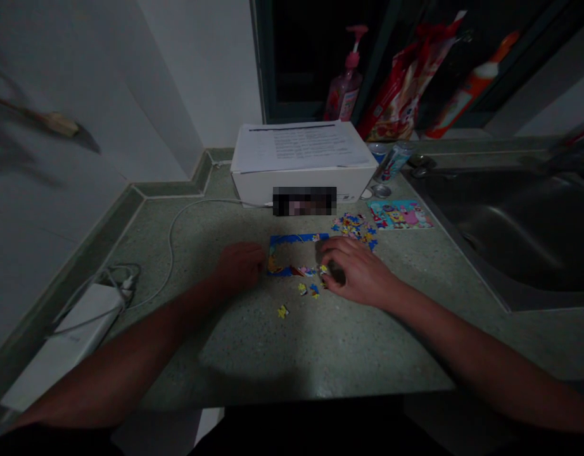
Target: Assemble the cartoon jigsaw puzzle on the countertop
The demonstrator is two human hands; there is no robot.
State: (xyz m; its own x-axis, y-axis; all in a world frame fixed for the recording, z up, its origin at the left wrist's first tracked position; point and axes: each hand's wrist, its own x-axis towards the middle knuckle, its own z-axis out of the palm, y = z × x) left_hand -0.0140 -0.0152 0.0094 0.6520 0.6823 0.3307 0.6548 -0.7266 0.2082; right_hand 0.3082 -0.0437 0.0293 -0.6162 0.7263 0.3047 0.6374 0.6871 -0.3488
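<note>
On the counter lies a partly joined jigsaw puzzle, a rectangle of blue and coloured border pieces around a bare middle. My right hand is at its right side, thumb and fingers curled together around a small yellow puzzle piece. My left hand rests with curled fingers just beside the puzzle's left edge; nothing shows in it. Nearer to me lie a loose yellow piece, another yellow piece and a blue piece. A heap of loose pieces sits behind my right hand.
A colourful picture card lies beside the sink. Behind the puzzle stands a white box with a printed sheet on top. A can leans near it. At the left is a white power strip with a cable.
</note>
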